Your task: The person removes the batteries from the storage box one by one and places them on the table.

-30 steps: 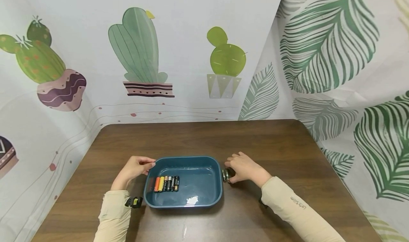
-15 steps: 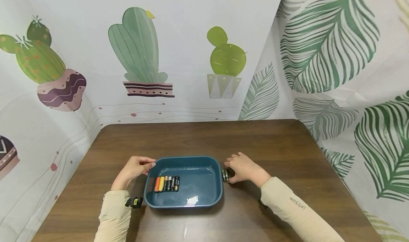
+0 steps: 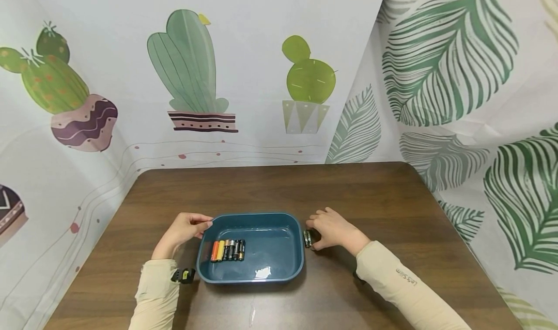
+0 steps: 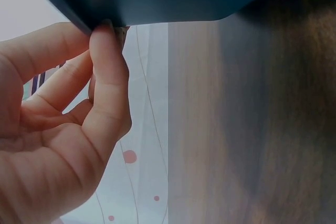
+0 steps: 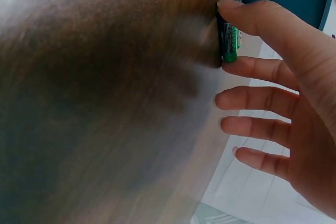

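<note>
A blue rectangular tray [image 3: 270, 247] stands on the table, with a row of several batteries [image 3: 227, 250] side by side at its left end: orange, yellow, then darker ones. My left hand [image 3: 183, 230] pinches the tray's back left corner between thumb and fingers; the left wrist view shows the fingertips at the tray's edge [image 4: 152, 3]. Just outside the tray's right side, two dark green batteries [image 3: 307, 238] lie side by side. My right hand [image 3: 333, 229] holds them by their ends, thumb [image 5: 252, 14] at one end and index fingertip at the other. The other fingers are spread.
The brown wooden table [image 3: 279, 189] reaches back to a white wall cloth [image 3: 253, 78] printed with cacti and leaves. A black wrist camera [image 3: 183, 275] sits beside the tray's left wall. The tray's right wall is close to the green batteries.
The two green batteries, slightly apart a second ago, now lie close together beside the tray. Both hands have hardly moved, and the tray stays in place.
</note>
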Motion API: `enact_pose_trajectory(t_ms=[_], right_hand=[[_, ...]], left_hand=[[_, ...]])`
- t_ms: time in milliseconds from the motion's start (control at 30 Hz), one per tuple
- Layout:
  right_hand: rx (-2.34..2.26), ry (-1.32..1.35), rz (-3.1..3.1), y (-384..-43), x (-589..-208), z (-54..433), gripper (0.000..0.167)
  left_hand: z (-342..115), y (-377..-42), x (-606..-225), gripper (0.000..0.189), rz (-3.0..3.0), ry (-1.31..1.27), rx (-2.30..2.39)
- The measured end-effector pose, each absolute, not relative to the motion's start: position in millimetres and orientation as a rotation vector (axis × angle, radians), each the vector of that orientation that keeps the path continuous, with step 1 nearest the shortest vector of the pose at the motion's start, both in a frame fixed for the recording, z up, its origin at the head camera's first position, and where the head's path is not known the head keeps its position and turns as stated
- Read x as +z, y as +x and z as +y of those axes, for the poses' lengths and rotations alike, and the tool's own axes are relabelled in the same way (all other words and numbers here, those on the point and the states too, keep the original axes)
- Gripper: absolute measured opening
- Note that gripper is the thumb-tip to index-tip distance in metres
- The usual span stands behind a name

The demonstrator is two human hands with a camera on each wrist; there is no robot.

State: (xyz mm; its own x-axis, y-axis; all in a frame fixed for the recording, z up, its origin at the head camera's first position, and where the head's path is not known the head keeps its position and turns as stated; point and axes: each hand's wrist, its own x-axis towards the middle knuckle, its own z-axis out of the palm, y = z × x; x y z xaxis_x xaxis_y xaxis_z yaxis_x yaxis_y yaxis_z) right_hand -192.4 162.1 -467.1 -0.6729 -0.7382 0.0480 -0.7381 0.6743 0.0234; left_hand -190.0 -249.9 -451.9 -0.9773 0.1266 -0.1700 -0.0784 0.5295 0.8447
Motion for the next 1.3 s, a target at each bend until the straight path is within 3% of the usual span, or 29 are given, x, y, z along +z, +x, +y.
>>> enact_pose_trajectory(t_ms=[700, 1300], right_hand=[[0.044, 1.190, -2.794, -197, -432, 157, 0.033], [0.099, 1.231, -2.553, -201, -392, 115, 0.027]], left_hand=[[-250, -191, -451, 0.025, 2.566, 0.065, 1.421], [-249, -189, -452, 0.024, 2.568, 0.038, 1.426]])
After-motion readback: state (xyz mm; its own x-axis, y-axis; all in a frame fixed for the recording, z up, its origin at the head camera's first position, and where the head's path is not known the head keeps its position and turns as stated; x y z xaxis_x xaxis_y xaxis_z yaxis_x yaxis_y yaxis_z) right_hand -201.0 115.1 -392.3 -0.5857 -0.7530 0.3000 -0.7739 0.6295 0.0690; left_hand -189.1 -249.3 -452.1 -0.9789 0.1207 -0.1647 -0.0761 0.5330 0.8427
